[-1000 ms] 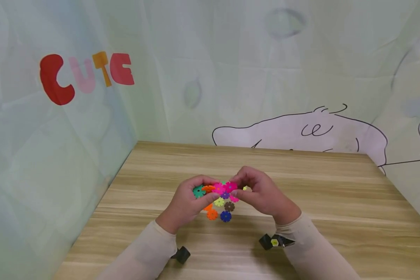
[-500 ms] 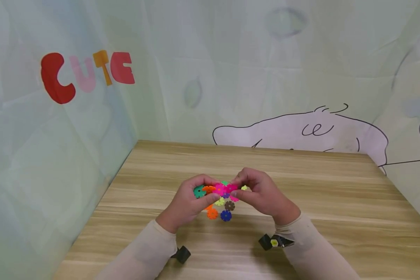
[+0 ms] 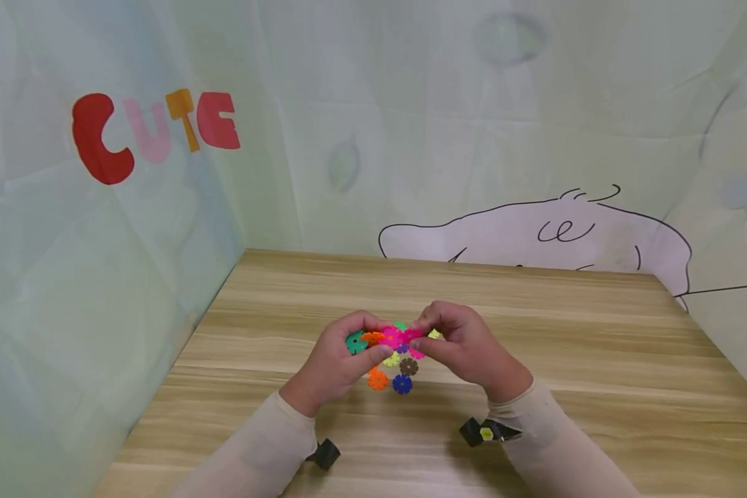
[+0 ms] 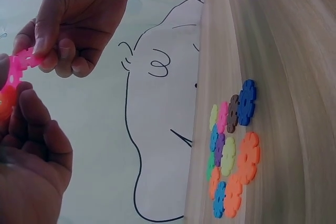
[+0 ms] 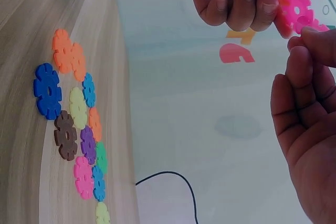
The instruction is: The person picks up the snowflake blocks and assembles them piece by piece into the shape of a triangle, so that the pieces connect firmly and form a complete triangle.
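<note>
A short chain of plastic snowflake discs is held between both hands, raised over the table. From left to right it has a green disc (image 3: pixel 356 341), an orange disc (image 3: pixel 372 337) and two pink discs. My left hand (image 3: pixel 339 356) grips the green, orange and first pink disc (image 3: pixel 391 337) between thumb and fingers. With thumb and forefinger, my right hand (image 3: pixel 469 346) pinches the second pink disc (image 4: pixel 29 57) by its outer side. In the right wrist view the two pink discs meet edge to edge at an angle, the first pink disc (image 5: pixel 297 8) facing the camera.
Several loose discs lie on the wooden table (image 3: pixel 274 290) below the hands, among them a dark blue disc (image 3: pixel 402 384), a brown disc (image 5: pixel 65 136), an orange disc (image 3: pixel 377 380) and a purple disc (image 5: pixel 87 144). Printed cloth walls (image 3: pixel 324 104) stand behind and at left.
Both hands keep their grip and shift only very slightly. The pink disc in the right hand has tilted, showing less of its face than a second ago.
</note>
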Motion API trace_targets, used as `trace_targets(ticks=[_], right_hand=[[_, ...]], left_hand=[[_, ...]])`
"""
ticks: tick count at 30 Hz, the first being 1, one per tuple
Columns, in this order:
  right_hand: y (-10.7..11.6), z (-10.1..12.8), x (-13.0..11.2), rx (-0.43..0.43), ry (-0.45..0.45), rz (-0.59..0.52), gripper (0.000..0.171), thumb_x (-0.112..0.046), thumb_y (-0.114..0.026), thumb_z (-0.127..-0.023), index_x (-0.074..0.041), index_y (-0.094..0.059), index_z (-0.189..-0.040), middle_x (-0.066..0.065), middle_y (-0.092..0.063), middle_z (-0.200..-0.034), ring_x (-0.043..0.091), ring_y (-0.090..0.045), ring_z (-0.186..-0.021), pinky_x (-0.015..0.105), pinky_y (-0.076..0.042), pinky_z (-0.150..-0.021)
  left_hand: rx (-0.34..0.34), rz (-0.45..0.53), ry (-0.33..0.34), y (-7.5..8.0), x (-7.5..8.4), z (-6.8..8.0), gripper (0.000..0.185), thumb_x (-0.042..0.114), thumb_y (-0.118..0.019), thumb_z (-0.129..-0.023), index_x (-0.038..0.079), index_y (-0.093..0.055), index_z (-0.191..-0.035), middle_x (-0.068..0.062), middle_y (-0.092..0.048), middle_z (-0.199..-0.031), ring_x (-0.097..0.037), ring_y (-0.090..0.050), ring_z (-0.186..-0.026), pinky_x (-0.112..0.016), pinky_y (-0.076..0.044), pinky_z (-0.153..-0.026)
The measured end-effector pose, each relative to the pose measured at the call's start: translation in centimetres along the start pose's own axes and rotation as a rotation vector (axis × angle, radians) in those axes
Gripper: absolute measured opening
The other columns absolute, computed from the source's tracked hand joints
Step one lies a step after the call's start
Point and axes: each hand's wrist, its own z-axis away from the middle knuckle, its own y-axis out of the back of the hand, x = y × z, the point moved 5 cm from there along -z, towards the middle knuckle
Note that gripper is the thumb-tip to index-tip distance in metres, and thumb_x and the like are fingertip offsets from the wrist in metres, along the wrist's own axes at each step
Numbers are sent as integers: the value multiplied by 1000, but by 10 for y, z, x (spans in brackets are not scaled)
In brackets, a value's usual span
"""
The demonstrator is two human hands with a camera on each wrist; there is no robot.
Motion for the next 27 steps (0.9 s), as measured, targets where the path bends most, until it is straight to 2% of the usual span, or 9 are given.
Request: trace_targets(ticks=[7, 11, 15, 19, 23, 27], right_hand=[[-1, -1, 2, -4, -61, 62, 12, 9, -72, -93, -2, -69, -99, 11, -70, -92, 15, -65, -81, 28, -62, -76], [4, -3, 5, -23, -129, 149, 32, 3, -77, -92, -7, -66, -120, 8, -71, -95, 17, -67, -81, 29, -61, -75], [13, -3, 16, -45, -256, 186, 49, -2, -80, -91, -11, -59, -135, 10, -70, -95, 20, -68, -80, 29, -61, -72], [18, -1, 37, -68, -376, 231, 34, -9, -79, -94, -11, -66, -126, 5, -66, -90, 21, -61, -75, 27, -55, -65], [12, 3, 60, -179, -470, 269, 20, -14, -78, -96, -11, -73, -115, 0, -63, -83, 17, -55, -73, 25, -49, -61], [-3, 9, 68, -332, -524, 305, 23, -14, -79, -94, -11, -77, -117, -2, -62, -77, 14, -54, -71, 26, -48, -61]], left_hand=[[12, -29, 46, 1, -1, 0, 23, 10, -77, -96, 3, -68, -116, -14, -69, -119, -23, -68, -91, -27, -62, -79], [37, -57, 89, 4, -5, -1, 27, 14, -77, -97, 6, -69, -121, -12, -69, -120, -25, -68, -94, -28, -62, -81], [73, -85, 120, 9, -8, -1, 30, 16, -78, -97, 9, -69, -125, -10, -70, -118, -26, -69, -93, -29, -63, -81], [80, -67, 129, 10, -9, -1, 30, 15, -77, -97, 7, -68, -125, -12, -70, -117, -26, -68, -91, -28, -63, -80], [74, -39, 126, 10, -7, -1, 30, 13, -77, -97, 5, -68, -124, -13, -70, -119, -25, -68, -91, -27, -62, -80], [77, -26, 116, 11, -7, -2, 30, 12, -76, -97, 6, -68, -125, -13, -70, -120, -25, -68, -93, -27, -63, -82]])
